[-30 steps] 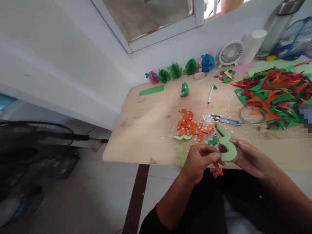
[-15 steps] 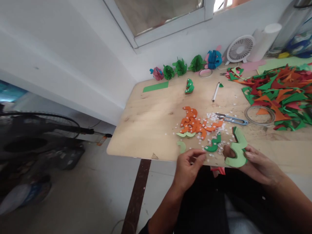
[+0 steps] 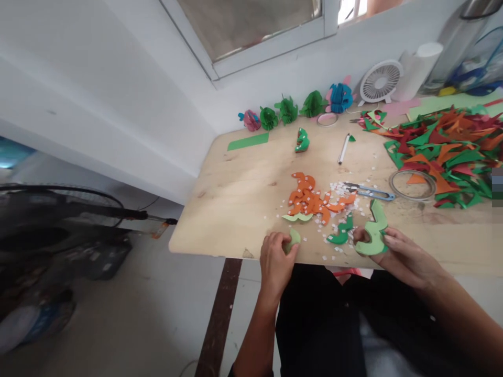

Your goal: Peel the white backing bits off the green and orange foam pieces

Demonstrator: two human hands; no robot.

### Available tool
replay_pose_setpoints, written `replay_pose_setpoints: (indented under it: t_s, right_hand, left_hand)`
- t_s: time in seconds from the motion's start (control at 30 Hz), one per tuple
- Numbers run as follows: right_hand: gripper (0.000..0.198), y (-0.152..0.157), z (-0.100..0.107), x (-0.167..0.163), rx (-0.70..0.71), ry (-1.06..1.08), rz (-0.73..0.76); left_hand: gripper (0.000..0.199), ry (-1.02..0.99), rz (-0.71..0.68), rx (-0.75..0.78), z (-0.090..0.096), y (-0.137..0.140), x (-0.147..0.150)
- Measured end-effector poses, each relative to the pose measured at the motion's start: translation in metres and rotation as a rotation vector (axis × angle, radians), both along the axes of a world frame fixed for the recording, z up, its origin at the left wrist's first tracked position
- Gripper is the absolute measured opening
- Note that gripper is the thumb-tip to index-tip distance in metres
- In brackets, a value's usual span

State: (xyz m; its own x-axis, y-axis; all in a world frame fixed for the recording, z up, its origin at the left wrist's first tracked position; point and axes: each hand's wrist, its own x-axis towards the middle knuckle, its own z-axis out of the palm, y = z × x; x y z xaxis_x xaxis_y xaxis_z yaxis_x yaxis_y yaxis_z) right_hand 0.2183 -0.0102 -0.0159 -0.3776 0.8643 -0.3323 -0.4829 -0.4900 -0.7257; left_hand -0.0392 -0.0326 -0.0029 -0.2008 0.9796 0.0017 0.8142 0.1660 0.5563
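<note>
My right hand (image 3: 406, 256) grips a wavy light green paper cutout (image 3: 373, 235), with a darker green layer showing at its edge. At the front of the table, my left hand (image 3: 277, 256) has its fingers curled round a small curved light green paper piece (image 3: 294, 240). Between the hands lies a dark green wavy paper piece (image 3: 342, 230) with white squares on it. Behind it are a heap of orange paper cutouts (image 3: 310, 200) dotted with white squares and another light green cutout (image 3: 296, 217).
Blue-handled snips (image 3: 371, 192) lie among small white squares, beside a roll of clear tape (image 3: 412, 185). A large pile of paper scraps (image 3: 451, 152) covers the right side. A pen (image 3: 343, 149), folded paper figures (image 3: 288, 109) and a white fan (image 3: 380, 82) are farther back.
My left hand has moved left from beside the dark green piece to the small light green piece and closed round it. My right hand still holds its cutout; the view has shifted slightly.
</note>
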Motion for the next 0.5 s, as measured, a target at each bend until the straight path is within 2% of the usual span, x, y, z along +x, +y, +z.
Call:
replay_pose_setpoints:
  t_s: [0.13,0.27,0.37,0.43,0.5]
  right_hand:
    - [0.018,0.0,0.002,-0.005,0.003,0.087,0.017]
    - [0.013,-0.004,0.011,-0.01,-0.003,0.149,0.043]
    - [0.018,-0.012,0.014,-0.009,-0.008,0.195,0.061]
    - [0.022,-0.019,0.014,-0.007,0.011,0.232,0.054]
    - [0.027,-0.024,0.014,-0.004,0.06,0.217,0.051]
  left_hand:
    - [0.012,-0.381,0.005,0.033,0.014,-0.002,0.003]
    - [0.019,-0.712,-0.187,-0.007,0.03,-0.002,0.014]
    - [0.013,-0.704,-0.393,0.051,0.043,0.0,0.023]
    - [0.007,-0.626,-0.533,0.139,0.052,0.002,0.028]
    - [0.009,-0.519,-0.647,0.21,0.059,0.005,0.032]
